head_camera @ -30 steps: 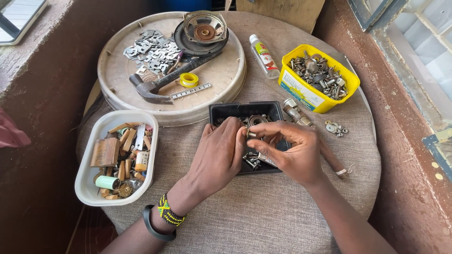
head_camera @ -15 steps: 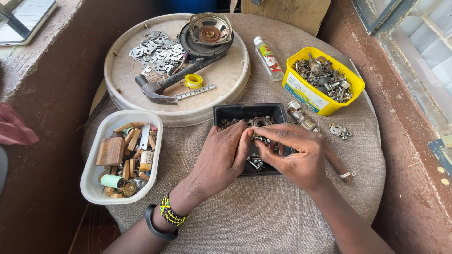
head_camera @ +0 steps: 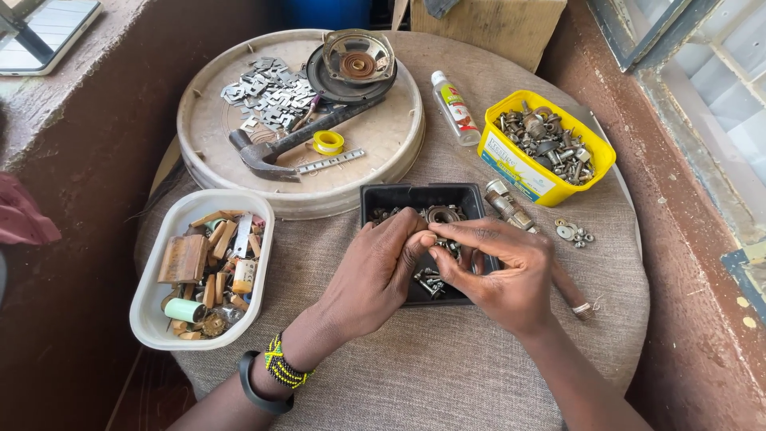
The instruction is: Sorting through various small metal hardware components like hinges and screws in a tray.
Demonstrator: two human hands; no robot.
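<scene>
While both hands, left hand point(head_camera: 375, 275) and right hand point(head_camera: 499, 271), pinch one small metal part point(head_camera: 432, 239) (fingertips closed on it) over the black tray point(head_camera: 399, 195), most hardware there lies unsorted.

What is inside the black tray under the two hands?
The black tray holds rusty rings, nuts and small bolts. The left hand and right hand cover its middle, so the rest stays unseen.

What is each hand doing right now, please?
Left hand: fingertips pinched on a small metal part, over the black tray.
Right hand: pinching the same part.
</scene>
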